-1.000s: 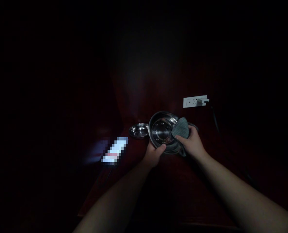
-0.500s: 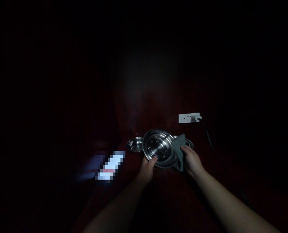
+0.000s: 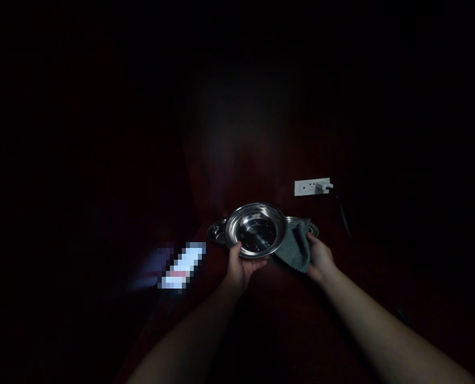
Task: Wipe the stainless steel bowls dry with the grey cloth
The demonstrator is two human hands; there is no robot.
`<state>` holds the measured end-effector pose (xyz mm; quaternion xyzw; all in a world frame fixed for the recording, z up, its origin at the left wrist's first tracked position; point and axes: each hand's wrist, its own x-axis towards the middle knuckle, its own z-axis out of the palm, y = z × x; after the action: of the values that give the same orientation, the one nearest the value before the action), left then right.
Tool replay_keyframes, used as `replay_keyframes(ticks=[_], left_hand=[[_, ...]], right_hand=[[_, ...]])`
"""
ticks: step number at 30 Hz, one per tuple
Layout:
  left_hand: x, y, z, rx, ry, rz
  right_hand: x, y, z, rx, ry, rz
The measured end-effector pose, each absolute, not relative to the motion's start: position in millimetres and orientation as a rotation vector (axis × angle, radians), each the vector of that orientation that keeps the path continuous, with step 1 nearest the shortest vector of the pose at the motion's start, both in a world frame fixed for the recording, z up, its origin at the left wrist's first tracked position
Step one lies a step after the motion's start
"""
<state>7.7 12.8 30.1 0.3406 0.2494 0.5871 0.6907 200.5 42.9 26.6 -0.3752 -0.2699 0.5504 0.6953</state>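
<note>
My left hand [image 3: 240,265] grips the near rim of a round steel dish [image 3: 256,230], thumb on top, and holds it nearly level above a dark red surface. A grey cloth [image 3: 297,244] hangs from my right hand [image 3: 320,257], whose fingers are closed on it just right of the dish. The cloth touches the dish's right edge. Behind the held dish lie a second steel dish [image 3: 216,232] on the left and the rim of a third steel dish [image 3: 313,229] on the right, partly hidden by the cloth.
The room is very dark. A lit phone screen [image 3: 182,265] lies left of my left hand. A white power strip [image 3: 311,186] with a plug and a dark cable sits behind the dishes, at the right.
My left hand has tipped the steel dish from tilted toward me to nearly level and shifted it left. My right hand with the cloth has come off the bowl's inside to its right side.
</note>
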Motion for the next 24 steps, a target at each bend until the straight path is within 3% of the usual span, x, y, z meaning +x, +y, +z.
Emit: replay_keyframes(ticks=[14,24], left_hand=[[12,8,37,0.503,0.366,1.070],[18,-4,44,0.650,0.240,0.881]], right_hand=[[189,20,50,-0.717,-0.730,1.370],[185,20,45,-0.716,-0.725,1.243]])
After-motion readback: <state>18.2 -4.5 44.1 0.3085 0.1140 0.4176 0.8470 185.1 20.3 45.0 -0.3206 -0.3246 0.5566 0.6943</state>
